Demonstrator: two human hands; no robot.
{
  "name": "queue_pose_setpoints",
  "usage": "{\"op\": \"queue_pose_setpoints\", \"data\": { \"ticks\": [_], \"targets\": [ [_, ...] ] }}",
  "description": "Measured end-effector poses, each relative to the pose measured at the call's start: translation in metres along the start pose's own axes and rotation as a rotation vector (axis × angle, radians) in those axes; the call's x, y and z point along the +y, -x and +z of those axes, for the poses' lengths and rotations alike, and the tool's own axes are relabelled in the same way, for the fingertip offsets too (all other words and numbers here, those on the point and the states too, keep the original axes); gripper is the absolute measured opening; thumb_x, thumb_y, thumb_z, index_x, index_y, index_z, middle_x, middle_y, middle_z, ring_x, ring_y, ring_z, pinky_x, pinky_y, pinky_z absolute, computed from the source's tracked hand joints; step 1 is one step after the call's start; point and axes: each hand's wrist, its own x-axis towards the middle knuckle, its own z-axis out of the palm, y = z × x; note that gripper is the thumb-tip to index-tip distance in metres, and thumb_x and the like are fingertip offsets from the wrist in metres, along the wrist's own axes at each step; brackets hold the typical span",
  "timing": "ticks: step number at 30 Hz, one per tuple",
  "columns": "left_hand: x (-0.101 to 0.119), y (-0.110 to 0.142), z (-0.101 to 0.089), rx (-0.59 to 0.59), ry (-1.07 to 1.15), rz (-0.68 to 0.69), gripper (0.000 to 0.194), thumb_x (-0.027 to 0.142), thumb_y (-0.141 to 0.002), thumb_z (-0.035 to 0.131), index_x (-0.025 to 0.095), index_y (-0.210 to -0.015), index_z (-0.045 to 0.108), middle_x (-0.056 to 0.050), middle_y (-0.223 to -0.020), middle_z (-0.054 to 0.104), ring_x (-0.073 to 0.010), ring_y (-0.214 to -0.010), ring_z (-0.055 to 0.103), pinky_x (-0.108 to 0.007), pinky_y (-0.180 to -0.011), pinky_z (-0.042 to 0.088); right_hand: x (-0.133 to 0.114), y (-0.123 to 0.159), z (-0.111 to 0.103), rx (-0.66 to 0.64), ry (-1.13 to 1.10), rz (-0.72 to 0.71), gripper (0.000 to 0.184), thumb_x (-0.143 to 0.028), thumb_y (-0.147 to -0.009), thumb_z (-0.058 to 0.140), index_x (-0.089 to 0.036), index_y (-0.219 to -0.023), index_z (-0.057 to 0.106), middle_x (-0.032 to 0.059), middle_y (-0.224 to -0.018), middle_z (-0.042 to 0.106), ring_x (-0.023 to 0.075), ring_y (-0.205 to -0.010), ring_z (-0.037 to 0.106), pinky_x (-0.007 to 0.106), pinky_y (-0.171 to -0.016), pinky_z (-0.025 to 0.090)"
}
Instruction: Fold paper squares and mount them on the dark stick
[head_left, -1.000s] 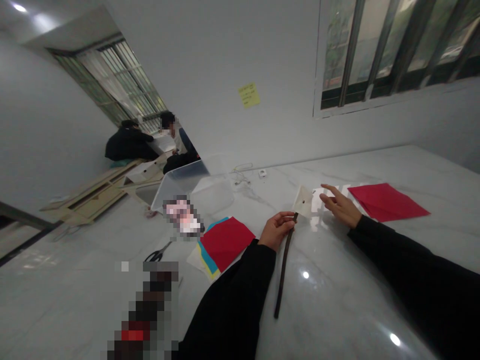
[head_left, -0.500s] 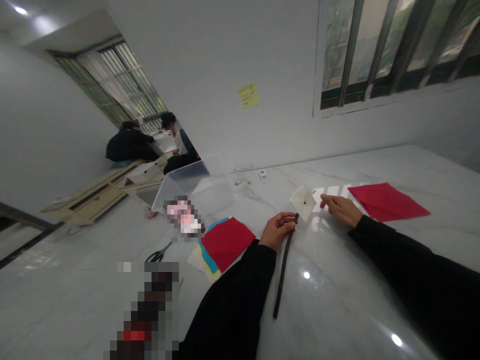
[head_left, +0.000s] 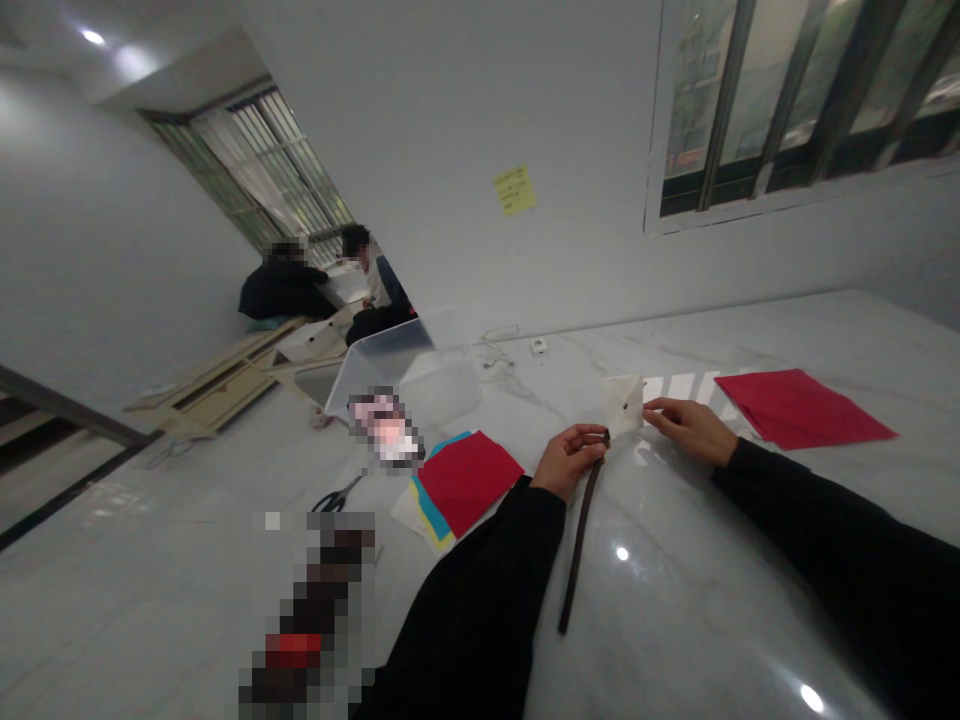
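On the marble table (head_left: pixel 757 570), our left grip (head_left: pixel 568 462) closed on the top of a dark strap (head_left: pixel 581 550), which seemed light and limp: hold near the tip. Right grip (head_left: pixel 690 430) touched the white paper square (head_left: pixel 622 405) at its edge, closure unclear; flimsy, so take it by the edges.

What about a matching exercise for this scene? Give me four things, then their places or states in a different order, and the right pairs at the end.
Things:
1. Left hand
2. Right hand
3. Yellow sticky note
4. Scissors

Places or states:
A. Fingertips on the white paper square
B. Stuck to the white wall
C. Closed around the top of the dark strap
D. Lying on the marble table near the stacked coloured paper

Pairs: 1-C, 2-A, 3-B, 4-D
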Motion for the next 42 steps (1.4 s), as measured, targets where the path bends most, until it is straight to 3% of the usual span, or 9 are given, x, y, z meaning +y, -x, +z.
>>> {"op": "queue_pose_setpoints", "data": {
  "ticks": [6,11,17,25,28,30,32,37,42],
  "targets": [
    [0.001,0.000,0.001,0.012,-0.011,0.001,0.044,0.028,-0.059,0.086,0.015,-0.097,0.070,-0.006,-0.087,0.069,-0.0139,-0.076,0.060,-0.028,-0.074,0.043,-0.001,0.001,-0.004,0.072,-0.070,0.033,0.061,-0.056,-0.088,0.045,-0.019,-0.136,0.051,-0.0046,-0.054,0.054,0.0157,-0.050,0.049,0.027,-0.053,0.035],
    [0.003,0.001,0.003,0.015,0.004,-0.002,0.043,0.028,-0.060,0.086,0.016,-0.099,0.070,-0.005,-0.087,0.069,-0.0136,-0.074,0.060,-0.028,-0.074,0.043,-0.001,0.000,-0.001,-0.112,-0.014,-0.043,0.052,-0.058,-0.090,0.040,-0.020,-0.091,0.076,0.0007,-0.061,0.062,0.0177,-0.059,0.055,0.029,-0.058,0.038],
    [0.005,0.003,0.004,0.015,0.009,-0.009,0.044,0.027,-0.059,0.086,0.015,-0.098,0.070,-0.006,-0.087,0.069,-0.0129,-0.073,0.059,-0.028,-0.073,0.043,0.003,-0.001,0.001,-0.091,0.058,0.014,0.053,-0.061,-0.090,0.039,-0.023,-0.081,0.076,-0.0002,-0.057,0.060,0.0180,-0.057,0.055,0.030,-0.058,0.036],
    [0.007,0.004,0.006,0.026,-0.009,-0.004,0.043,0.027,-0.058,0.086,0.015,-0.097,0.071,-0.006,-0.087,0.069,-0.0126,-0.071,0.058,-0.028,-0.072,0.042,-0.001,0.001,-0.011,0.150,-0.052,0.064,0.061,-0.061,-0.090,0.045,-0.024,-0.137,0.049,-0.0021,-0.064,0.065,0.0179,-0.058,0.058,0.028,-0.060,0.041],
    [0.006,0.003,0.005,0.023,-0.009,-0.001,0.043,0.027,-0.059,0.086,0.015,-0.097,0.070,-0.006,-0.087,0.069,-0.0129,-0.073,0.059,-0.027,-0.073,0.043,0.000,0.000,-0.013,0.072,0.039,0.097,0.057,-0.066,-0.091,0.036,-0.020,-0.094,0.071,0.0012,-0.057,0.061,0.0183,-0.056,0.058,0.029,-0.057,0.038],
    [0.004,0.002,0.004,0.020,-0.008,0.000,0.043,0.028,-0.060,0.086,0.015,-0.098,0.070,-0.006,-0.087,0.069,-0.0130,-0.074,0.060,-0.027,-0.073,0.043,0.003,-0.001,-0.013,0.008,0.118,0.130,0.066,-0.068,-0.091,0.031,-0.019,-0.061,0.064,0.0038,-0.052,0.058,0.0185,-0.054,0.056,0.029,-0.054,0.034],
    [0.003,0.002,0.003,0.014,-0.008,0.002,0.043,0.027,-0.060,0.085,0.015,-0.099,0.070,-0.006,-0.087,0.069,-0.0130,-0.074,0.060,-0.026,-0.072,0.043,0.006,-0.002,-0.012,-0.016,0.146,0.122,0.067,-0.068,-0.091,0.030,-0.019,-0.054,0.057,0.0047,-0.054,0.059,0.0188,-0.055,0.057,0.029,-0.054,0.033],
    [0.002,0.001,0.002,0.016,-0.022,0.007,0.043,0.026,-0.060,0.085,0.015,-0.099,0.070,-0.005,-0.086,0.069,-0.0121,-0.071,0.059,-0.026,-0.069,0.041,0.006,-0.001,-0.009,0.084,0.068,0.097,0.051,-0.065,-0.090,0.039,-0.021,-0.094,0.066,0.0011,-0.062,0.064,0.0186,-0.058,0.059,0.028,-0.057,0.036],
    [0.003,0.002,0.003,0.011,-0.011,0.001,0.043,0.027,-0.061,0.085,0.015,-0.099,0.070,-0.006,-0.087,0.069,-0.0124,-0.072,0.059,-0.026,-0.070,0.042,0.000,0.000,-0.007,0.104,-0.136,0.082,0.069,-0.064,-0.089,0.042,-0.019,-0.141,0.045,0.0000,-0.066,0.066,0.0187,-0.061,0.061,0.029,-0.061,0.042]
  ]
}}
